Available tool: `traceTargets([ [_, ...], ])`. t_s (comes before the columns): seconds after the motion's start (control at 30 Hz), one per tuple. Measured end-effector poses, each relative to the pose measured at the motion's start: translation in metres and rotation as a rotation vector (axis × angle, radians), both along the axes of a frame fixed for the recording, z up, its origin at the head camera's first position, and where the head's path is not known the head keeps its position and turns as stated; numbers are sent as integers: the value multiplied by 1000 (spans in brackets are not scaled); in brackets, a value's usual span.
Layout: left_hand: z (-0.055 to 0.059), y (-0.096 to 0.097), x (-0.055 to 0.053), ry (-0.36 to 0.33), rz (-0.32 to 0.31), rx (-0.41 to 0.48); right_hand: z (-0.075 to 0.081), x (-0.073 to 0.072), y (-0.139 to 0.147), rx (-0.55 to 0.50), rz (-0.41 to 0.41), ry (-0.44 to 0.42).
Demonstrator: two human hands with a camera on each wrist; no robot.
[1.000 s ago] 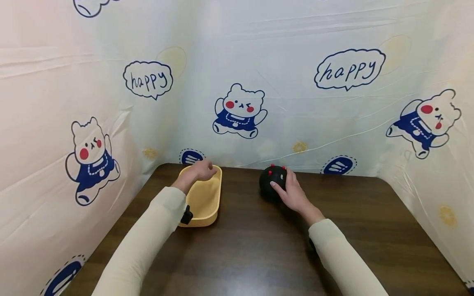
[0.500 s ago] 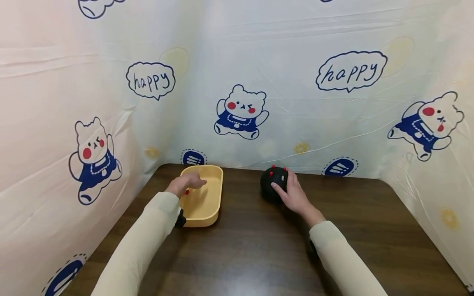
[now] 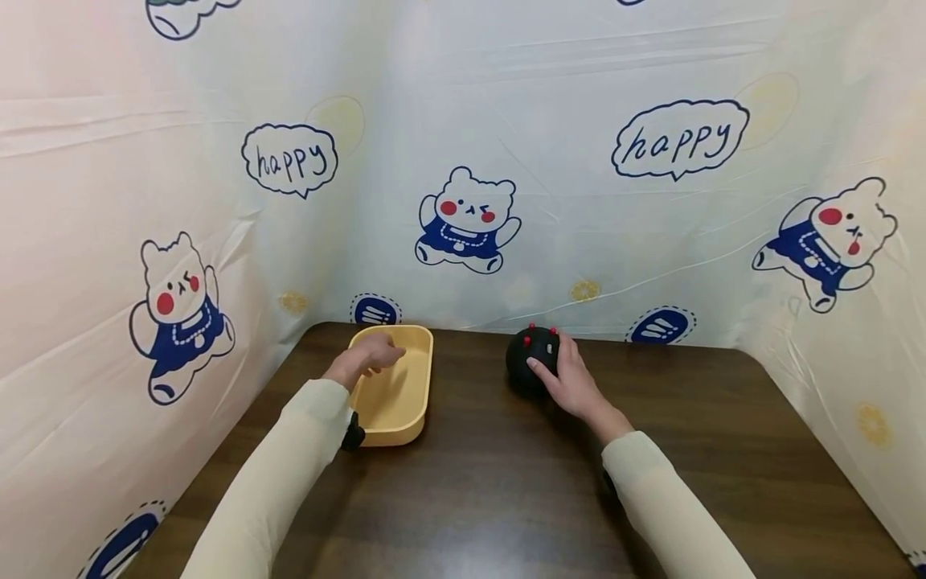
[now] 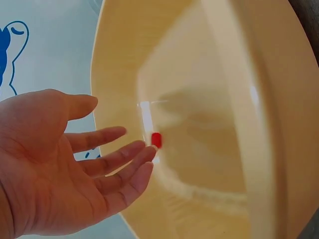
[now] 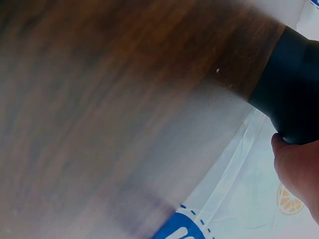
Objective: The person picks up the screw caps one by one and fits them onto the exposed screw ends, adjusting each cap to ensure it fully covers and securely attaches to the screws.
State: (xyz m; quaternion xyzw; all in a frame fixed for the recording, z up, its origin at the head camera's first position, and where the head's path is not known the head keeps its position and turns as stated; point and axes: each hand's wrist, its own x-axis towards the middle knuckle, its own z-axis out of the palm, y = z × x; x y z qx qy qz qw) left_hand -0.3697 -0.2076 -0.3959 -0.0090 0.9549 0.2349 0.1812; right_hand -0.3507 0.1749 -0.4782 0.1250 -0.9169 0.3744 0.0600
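Note:
My left hand hovers over the yellow tray, its thumb and fingers spread apart in the left wrist view. A small red peg-like piece shows inside the tray, right at the fingertips; the hand hides it in the head view. To the right, my right hand grips a rounded black object by its right side, thumb on the front. Several small red knobs stick up from its top, next to a pale mark. The right wrist view catches only the thumb and the black object's lower part.
Both things are near the back of a dark brown wooden table. A pale printed curtain hangs close behind the table and along both sides. The yellow tray has raised walls all round.
My left hand has drawn back from the tray's far end toward its left side. The red piece seen under it half a second ago is covered in the head view. The right hand stays put.

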Motion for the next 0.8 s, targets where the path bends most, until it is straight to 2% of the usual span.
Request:
traceTargets([
  [0.3, -5, 6, -12, -56, 67, 12, 0, 0, 1, -7, -5, -3],
  [0.43, -9, 2, -17, -101, 125, 51, -2, 2, -1, -9, -5, 5],
  [0.6, -7, 2, -22, -151, 202, 89, 1, 1, -1, -12, -2, 14],
  [0.8, -10, 6, -28, -195, 194, 91, 1, 2, -2, -19, -3, 3],
])
